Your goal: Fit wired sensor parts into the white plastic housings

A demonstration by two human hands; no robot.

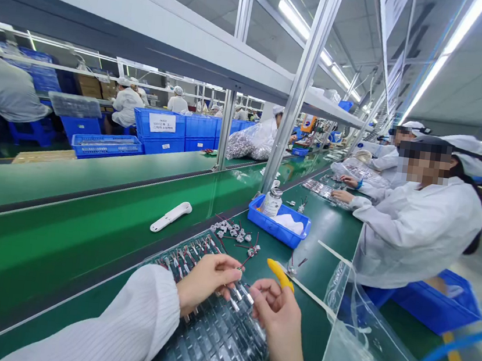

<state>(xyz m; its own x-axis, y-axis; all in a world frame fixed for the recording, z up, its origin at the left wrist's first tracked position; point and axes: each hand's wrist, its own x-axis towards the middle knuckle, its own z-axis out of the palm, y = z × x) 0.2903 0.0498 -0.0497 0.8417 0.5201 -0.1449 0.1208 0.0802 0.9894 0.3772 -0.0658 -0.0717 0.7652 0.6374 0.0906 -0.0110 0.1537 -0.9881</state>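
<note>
My left hand (206,281) is closed in a pinch on a small part with red and black wires, held over a clear plastic tray (212,341) of many small slots. My right hand (279,320) is closed round a yellow-handled tool (281,274), just right of the left fingertips. Several small grey wired parts (234,232) lie loose on the green table beyond the tray.
A white handheld device (170,216) lies on the green conveyor belt (85,231). A small blue bin (278,223) holds a bottle and white cloth. A clear plastic bag (362,342) hangs at right. Coworkers in white coats (415,225) sit to the right; blue crates (159,129) stand behind.
</note>
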